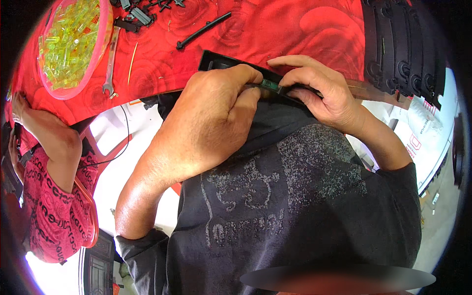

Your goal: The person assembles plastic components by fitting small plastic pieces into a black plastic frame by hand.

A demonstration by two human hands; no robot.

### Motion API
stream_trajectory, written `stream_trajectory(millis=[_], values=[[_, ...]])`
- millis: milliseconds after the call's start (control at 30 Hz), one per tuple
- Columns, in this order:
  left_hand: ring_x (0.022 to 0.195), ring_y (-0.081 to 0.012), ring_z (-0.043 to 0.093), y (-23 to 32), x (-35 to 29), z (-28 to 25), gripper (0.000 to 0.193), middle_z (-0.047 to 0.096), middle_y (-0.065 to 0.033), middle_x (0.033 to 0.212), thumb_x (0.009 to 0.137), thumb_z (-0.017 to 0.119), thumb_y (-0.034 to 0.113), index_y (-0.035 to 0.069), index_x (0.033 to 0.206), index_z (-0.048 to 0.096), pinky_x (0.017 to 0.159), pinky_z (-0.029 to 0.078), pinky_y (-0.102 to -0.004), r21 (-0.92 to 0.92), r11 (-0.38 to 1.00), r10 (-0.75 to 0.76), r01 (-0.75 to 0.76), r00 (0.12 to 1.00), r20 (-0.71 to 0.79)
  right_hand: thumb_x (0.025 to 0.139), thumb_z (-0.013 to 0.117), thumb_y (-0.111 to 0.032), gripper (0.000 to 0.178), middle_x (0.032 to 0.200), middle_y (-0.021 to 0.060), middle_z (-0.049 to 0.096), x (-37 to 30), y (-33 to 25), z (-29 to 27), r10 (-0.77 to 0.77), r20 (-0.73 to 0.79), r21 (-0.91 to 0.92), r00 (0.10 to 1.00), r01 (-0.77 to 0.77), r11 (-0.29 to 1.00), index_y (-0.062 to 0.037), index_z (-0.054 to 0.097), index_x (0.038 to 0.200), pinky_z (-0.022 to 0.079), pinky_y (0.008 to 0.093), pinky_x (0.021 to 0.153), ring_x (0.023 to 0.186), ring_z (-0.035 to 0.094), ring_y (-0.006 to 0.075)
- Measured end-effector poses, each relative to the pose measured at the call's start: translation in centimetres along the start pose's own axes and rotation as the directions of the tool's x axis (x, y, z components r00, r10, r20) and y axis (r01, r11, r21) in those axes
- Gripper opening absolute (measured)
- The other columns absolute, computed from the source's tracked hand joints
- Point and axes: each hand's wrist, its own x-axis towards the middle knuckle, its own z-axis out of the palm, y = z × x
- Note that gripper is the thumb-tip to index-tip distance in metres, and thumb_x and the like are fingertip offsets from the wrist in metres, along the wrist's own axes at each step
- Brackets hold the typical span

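A long black plastic housing point(228, 60), open like a trough, lies slantwise at the table's near edge, against my black shirt. A small green see-through piece point(270, 84) shows in it between my two hands. My left hand point(216, 110) is closed, with thumb and forefinger pinched at the housing's near side, by the left end of the green piece. What lies between those fingertips is hidden. My right hand point(322, 91) grips the right part of the housing, thumb on the near side and fingers curled over the far side.
A pink-rimmed basket point(105, 34) of yellow-green clear pieces stands far left on the red cloth point(162, 69). Beside it lie a wrench point(111, 66) and a thin stick point(132, 64). Farther off are a black rod point(204, 30) and small black parts point(141, 16). Black strips point(400, 44) hang over the right side. Another person's arm point(51, 128) is at left.
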Motion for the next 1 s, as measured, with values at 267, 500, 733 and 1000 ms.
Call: stream_trajectory(millis=[267,500,733,1000], values=[[0.061,-0.0058,0.054,0.3,-0.3,-0.5,0.023,0.057,0.0004,0.070,0.105,0.051,0.009,-0.005,0.118,0.064,0.052,0.045,-0.0229,-0.091,0.996,-0.016,0.017,1.000,0.014,0.081,0.072,0.009,0.027,0.125,0.0150,0.066,-0.1,-0.4,-0.1,-0.013,-0.001,0.001,1.000,0.013,1.000,-0.0017,0.066,0.105,0.056,0.0342,0.089,0.108,0.069,0.0293],[0.075,-0.0194,0.064,-0.3,0.6,-1.9,0.012,0.062,-0.0055,0.078,0.094,0.063,0.003,0.000,0.105,0.069,0.067,0.048,-0.0292,0.452,0.851,0.403,-0.268,0.884,-0.235,0.083,0.071,0.007,0.027,0.110,0.0121,0.066,0.4,-0.3,0.2,-0.029,0.004,0.019,1.000,0.029,0.999,-0.0021,0.066,0.108,0.055,0.0349,0.087,0.103,0.068,0.0292],[0.091,-0.0382,0.063,-0.2,1.7,-1.4,0.017,0.064,-0.0155,0.090,0.078,0.073,0.005,0.002,0.094,0.067,0.081,0.050,-0.0459,0.705,0.637,0.487,-0.313,0.872,-0.053,0.082,0.072,0.006,0.027,0.108,0.0118,0.066,0.7,-0.4,0.6,-0.070,0.004,-0.016,0.998,0.070,0.997,-0.0026,0.067,0.108,0.057,0.0355,0.083,0.099,0.069,0.0297],[0.093,-0.0382,0.064,-0.2,3.7,-0.7,0.017,0.063,-0.0165,0.090,0.079,0.071,0.014,0.002,0.090,0.066,0.081,0.050,-0.0491,0.770,0.526,0.422,-0.360,0.897,0.131,0.086,0.071,-0.002,0.021,0.109,0.0114,0.067,0.3,-0.6,0.6,-0.095,0.045,-0.101,0.994,0.100,0.990,-0.0059,0.069,0.107,0.060,0.0370,0.075,0.093,0.072,0.0304]])
